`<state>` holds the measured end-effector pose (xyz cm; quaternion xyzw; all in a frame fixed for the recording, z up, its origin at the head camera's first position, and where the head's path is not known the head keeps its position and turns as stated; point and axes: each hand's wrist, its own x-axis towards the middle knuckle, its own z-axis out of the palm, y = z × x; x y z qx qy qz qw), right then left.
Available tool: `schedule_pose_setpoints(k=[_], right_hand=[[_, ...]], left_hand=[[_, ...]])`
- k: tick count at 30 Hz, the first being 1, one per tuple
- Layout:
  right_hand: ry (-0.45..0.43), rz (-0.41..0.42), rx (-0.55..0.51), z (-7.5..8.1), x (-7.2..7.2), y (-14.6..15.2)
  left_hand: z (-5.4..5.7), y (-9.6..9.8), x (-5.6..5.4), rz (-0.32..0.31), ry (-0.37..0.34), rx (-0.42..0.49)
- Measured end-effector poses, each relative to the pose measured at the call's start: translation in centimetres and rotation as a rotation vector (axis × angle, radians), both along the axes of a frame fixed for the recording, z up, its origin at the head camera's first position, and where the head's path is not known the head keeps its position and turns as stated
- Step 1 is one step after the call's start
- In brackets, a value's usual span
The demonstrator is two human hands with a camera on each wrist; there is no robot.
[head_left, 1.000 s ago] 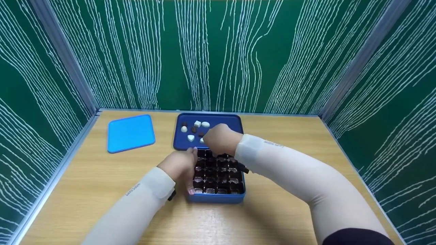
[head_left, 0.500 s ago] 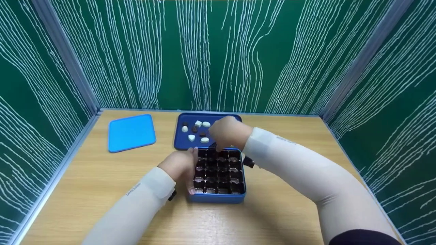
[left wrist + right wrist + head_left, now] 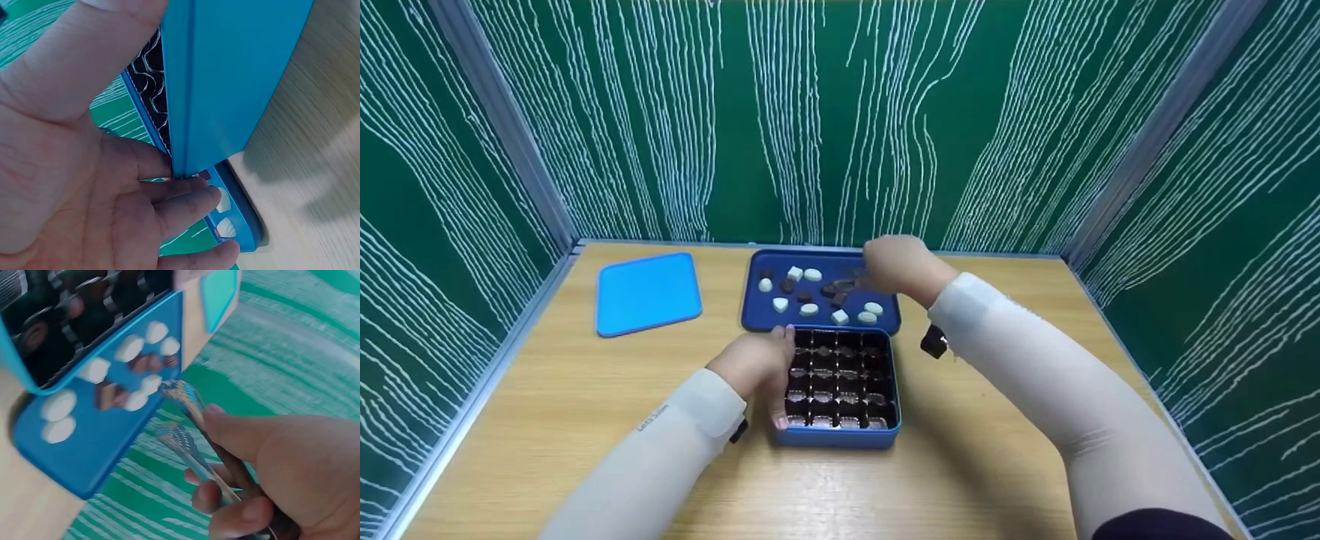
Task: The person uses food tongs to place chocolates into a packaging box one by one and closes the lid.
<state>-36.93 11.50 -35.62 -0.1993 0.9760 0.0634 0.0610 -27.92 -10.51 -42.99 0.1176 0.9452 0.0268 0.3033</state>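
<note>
My left hand [image 3: 754, 364] spans the left side of a blue square box [image 3: 840, 439], thumb at the near corner and fingers at the far one. In the left wrist view the fingers [image 3: 185, 211] touch the box's edge. Inside sits a dark brown, glossy compartment insert [image 3: 836, 375]; the right wrist view shows brown chocolates [image 3: 35, 334] in some compartments. My right hand [image 3: 900, 264] grips metal tongs [image 3: 188, 402], whose tips stand apart with nothing between them. They hover over the right part of a navy tray [image 3: 757, 319], where white chocolates [image 3: 873, 307] and brown chocolates [image 3: 805, 297] lie.
A light blue flat lid [image 3: 649, 294] lies at the back left of the wooden table [image 3: 975, 420]. The tray stands right behind the box. Green walls [image 3: 840, 120] with white streaks enclose the table at the back and both sides.
My right hand has moved back and to the right with the tongs, from over the box's far rows to above the tray. More chocolates on the tray's right now show. My left hand has stayed put.
</note>
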Motion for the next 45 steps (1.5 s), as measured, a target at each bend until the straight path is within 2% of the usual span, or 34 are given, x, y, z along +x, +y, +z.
schedule_pose_setpoints(k=[4, 9, 15, 23, 31, 34, 37, 45], right_hand=[[-0.024, -0.059, -0.076, -2.3, -1.2, 1.0], [-0.110, -0.141, -0.140, -5.0, -2.7, 1.4], [-0.163, -0.219, -0.164, -6.6, -3.3, 0.8], [-0.119, -0.224, -0.148, -6.8, -2.5, 0.0], [-0.024, -0.099, -0.060, -5.4, -2.8, 1.3], [-0.027, -0.107, -0.029, -4.8, -2.8, 1.5], [-0.020, -0.132, -0.026, -4.5, -2.8, 1.6], [-0.001, -0.107, -0.101, -5.9, -3.3, 1.5]], left_hand=[[0.0, 0.1, 0.2, 0.014, -0.003, 0.023], [0.0, 0.1, 0.5, 0.026, 0.034, 0.033], [0.2, 0.2, 0.8, 0.030, 0.037, 0.040], [0.1, 0.3, 0.7, 0.039, 0.029, 0.056], [0.2, 0.1, 0.6, 0.045, 0.038, 0.057], [0.3, 0.1, 0.6, 0.057, 0.028, 0.057], [0.3, 0.0, 0.5, 0.044, 0.032, 0.052], [0.0, -0.4, 0.2, 0.022, 0.048, 0.054]])
